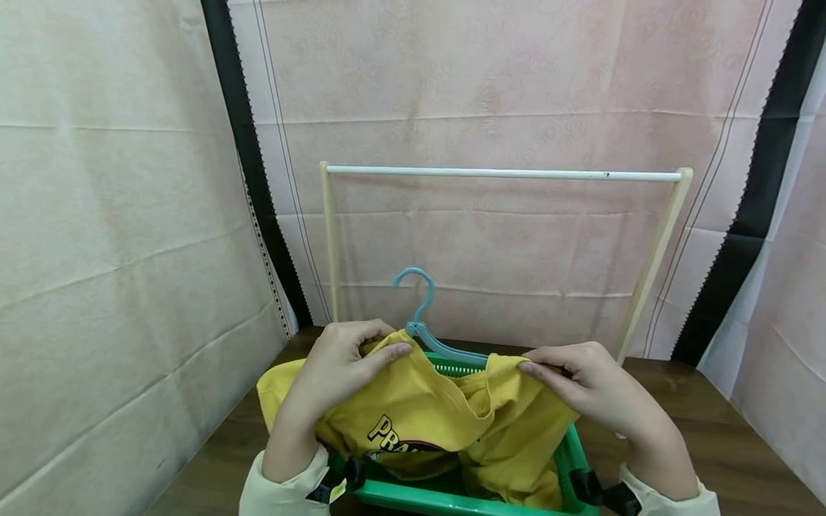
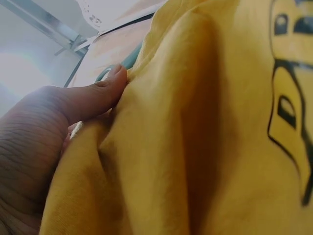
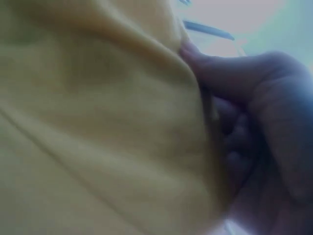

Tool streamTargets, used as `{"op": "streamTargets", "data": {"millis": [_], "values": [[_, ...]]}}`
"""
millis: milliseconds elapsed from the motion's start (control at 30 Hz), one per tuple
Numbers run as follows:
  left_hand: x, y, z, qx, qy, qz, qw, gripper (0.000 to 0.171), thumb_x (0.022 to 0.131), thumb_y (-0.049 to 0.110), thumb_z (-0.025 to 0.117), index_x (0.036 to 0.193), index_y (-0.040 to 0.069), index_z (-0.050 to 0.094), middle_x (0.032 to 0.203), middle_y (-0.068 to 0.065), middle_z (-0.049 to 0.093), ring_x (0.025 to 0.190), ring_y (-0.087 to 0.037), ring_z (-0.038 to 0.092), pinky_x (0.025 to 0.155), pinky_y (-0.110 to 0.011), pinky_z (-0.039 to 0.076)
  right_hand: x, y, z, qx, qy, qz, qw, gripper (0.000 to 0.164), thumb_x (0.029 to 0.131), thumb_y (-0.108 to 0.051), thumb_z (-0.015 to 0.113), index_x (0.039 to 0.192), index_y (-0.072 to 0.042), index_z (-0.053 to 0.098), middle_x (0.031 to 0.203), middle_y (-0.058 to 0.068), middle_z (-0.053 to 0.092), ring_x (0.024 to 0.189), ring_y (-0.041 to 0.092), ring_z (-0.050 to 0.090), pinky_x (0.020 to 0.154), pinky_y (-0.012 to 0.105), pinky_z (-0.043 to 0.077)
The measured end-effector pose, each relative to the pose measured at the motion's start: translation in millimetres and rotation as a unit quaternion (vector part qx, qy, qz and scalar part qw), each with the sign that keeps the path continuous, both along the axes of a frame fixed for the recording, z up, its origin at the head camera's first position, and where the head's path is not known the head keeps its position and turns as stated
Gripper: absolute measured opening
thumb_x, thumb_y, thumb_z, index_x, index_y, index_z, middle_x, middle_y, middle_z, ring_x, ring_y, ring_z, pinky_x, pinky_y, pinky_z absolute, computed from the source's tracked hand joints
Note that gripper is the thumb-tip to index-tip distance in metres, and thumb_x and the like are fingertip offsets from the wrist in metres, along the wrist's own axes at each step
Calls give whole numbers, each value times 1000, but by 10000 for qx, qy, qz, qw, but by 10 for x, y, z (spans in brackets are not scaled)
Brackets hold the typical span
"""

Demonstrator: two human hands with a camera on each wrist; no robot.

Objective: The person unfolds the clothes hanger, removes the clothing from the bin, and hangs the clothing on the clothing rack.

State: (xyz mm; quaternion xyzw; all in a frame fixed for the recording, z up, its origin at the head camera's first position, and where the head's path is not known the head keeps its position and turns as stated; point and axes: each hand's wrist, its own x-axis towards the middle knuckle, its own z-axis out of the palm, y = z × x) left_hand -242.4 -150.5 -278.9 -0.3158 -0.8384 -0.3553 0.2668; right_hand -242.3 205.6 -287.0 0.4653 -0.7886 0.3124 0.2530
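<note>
A yellow T-shirt [image 1: 426,408] with dark printed lettering hangs between both hands over a green basket [image 1: 413,498]. My left hand [image 1: 345,369] pinches its shoulder beside the neckline, thumb on the front of the cloth. On the other shoulder, my right hand [image 1: 590,383] pinches the fabric between thumb and fingers. A light blue clothes hanger [image 1: 445,349] is at the neck opening, its hook standing up above the collar; its left arm is hidden by the shirt. In the left wrist view the thumb [image 2: 98,100] presses the yellow cloth, and the right wrist view shows the other thumb [image 3: 230,73] doing likewise.
Behind the basket stands a clothes rack with a white crossbar [image 1: 503,173] and cream side posts [image 1: 654,261]. Pale cloth walls [image 1: 129,215] with black strips enclose the brown wooden table [image 1: 703,437] on the left, back and right.
</note>
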Motion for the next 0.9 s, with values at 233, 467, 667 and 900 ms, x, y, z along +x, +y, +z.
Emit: {"op": "streamTargets", "data": {"millis": [233, 467, 667, 900], "values": [[-1, 84, -4, 32, 207, 2, 9998, 8, 94, 42, 71, 92, 34, 72, 81, 23, 65, 61, -5, 50, 55, -26, 43, 10, -132, 16, -324, 697, -386, 9963, 34, 85, 8, 75, 99, -23, 76, 86, -16, 70, 58, -4, 48, 53, 11, 40], [-1, 156, -17, -123, 386, -28, 9992, 9, 95, 39, 70, 92, 31, 72, 78, 23, 62, 57, -3, 47, 52, -24, 41, 14, -221, 8, -525, 1034, -602, 9914, 29, 84, 6, 77, 96, -21, 76, 80, -15, 69, 58, -5, 49, 53, 11, 40], [1, 171, -29, -201, 285, -4, 9994, 9, 96, 41, 68, 94, 32, 72, 81, 24, 64, 60, -2, 49, 55, -25, 44, 19, -243, 32, -1417, 1599, -596, 9751, 27, 79, 12, 76, 89, -13, 77, 67, -9, 63, 51, -4, 39, 49, 11, 34], [-16, 240, -81, -516, 382, -33, 9979, 17, 95, 49, 66, 92, 33, 72, 79, 25, 62, 55, 0, 45, 54, -24, 43, 46, -333, 37, -1622, 1378, -497, 9758, 26, 82, 12, 73, 91, -11, 78, 66, -8, 64, 48, -5, 38, 46, 11, 33]]}}
